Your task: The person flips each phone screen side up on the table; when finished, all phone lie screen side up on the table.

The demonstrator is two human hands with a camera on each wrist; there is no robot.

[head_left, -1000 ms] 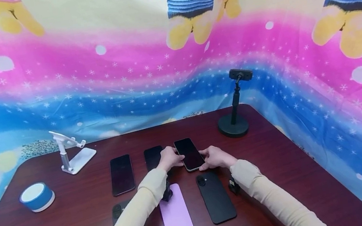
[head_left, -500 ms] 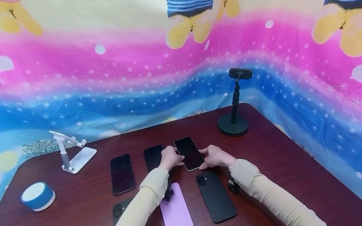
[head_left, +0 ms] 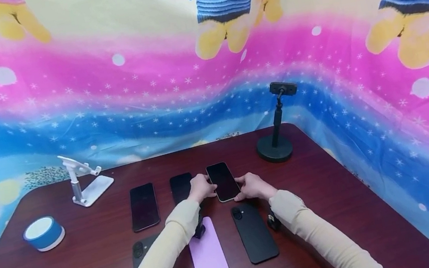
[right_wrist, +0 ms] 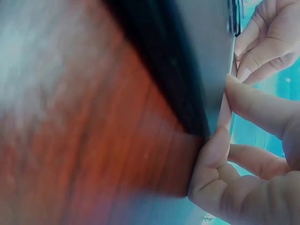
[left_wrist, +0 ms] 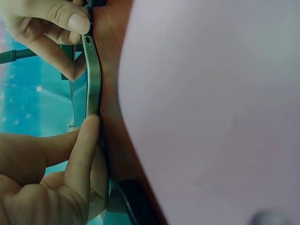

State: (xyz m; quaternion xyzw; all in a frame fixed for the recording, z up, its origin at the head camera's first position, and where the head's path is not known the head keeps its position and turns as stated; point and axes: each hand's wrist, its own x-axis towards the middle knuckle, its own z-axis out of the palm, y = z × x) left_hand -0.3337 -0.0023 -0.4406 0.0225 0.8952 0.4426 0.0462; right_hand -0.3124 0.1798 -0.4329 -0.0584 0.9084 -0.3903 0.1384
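A phone (head_left: 223,181) with a dark screen lies at the middle of the dark wood table (head_left: 336,189). My left hand (head_left: 202,188) pinches its near left corner and my right hand (head_left: 251,186) pinches its near right corner. In the left wrist view the phone's thin metal edge (left_wrist: 93,77) runs between the left thumb (left_wrist: 82,145) and the right hand's fingers (left_wrist: 51,23). In the right wrist view the right thumb (right_wrist: 213,150) presses on the phone's edge (right_wrist: 229,65). A purple case (head_left: 207,252) and a black case (head_left: 254,232) lie face down just near of the hands.
Two more dark-screened phones (head_left: 143,206) (head_left: 181,187) lie left of the held one. Another black case (head_left: 145,256) is partly under my left sleeve. A white folding stand (head_left: 82,181), a blue tape roll (head_left: 44,232) and a black pole stand (head_left: 275,128) ring the table.
Both hands and the phone stay where they were; only the head view has drifted slightly.
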